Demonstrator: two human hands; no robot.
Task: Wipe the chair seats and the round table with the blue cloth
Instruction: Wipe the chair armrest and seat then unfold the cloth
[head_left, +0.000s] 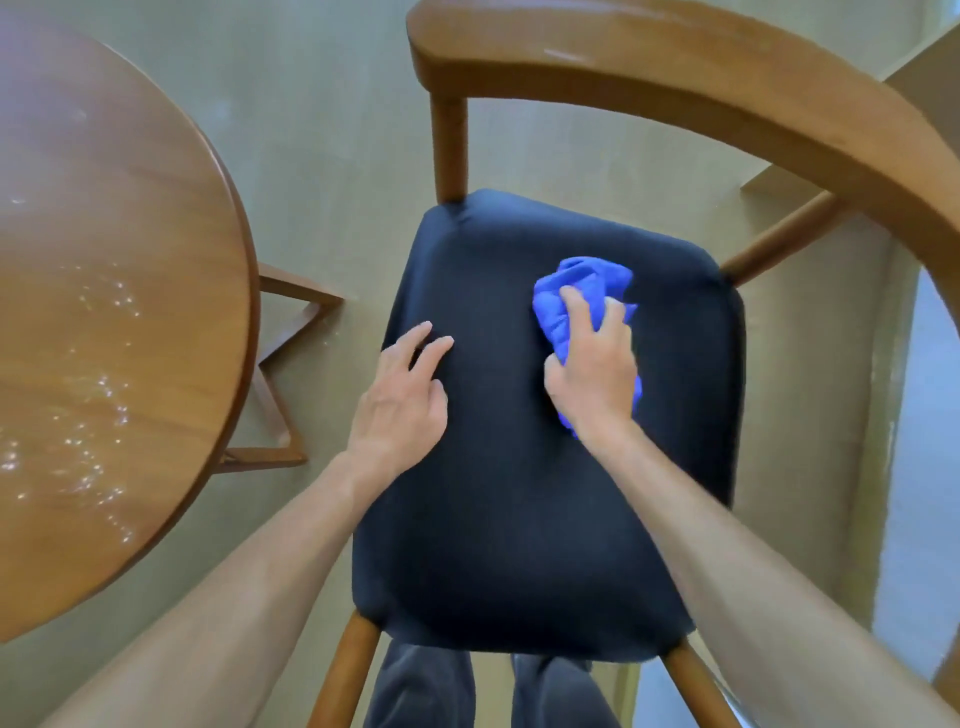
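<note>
Brown polished wood forms the round table (119, 312) at the left, speckled with bright droplets. Beside it, apart, a curved-backed wooden chair is seen, its dark navy upholstered seat (519, 519) facing up. The left hand (402, 402) is laid open, fingers spread, on the seat. The crumpled blue cloth (576, 296) is gripped by the right hand (595, 376) and pressed to the seat's right rear part.

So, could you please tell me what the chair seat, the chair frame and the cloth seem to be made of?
Chair seat: dark matte upholstery, probably fabric; no shine.
Chair frame: wood, smooth satin varnish; warm brown with faint grain.
Blue cloth: soft, crumpled textile, possibly microfibre.
</note>
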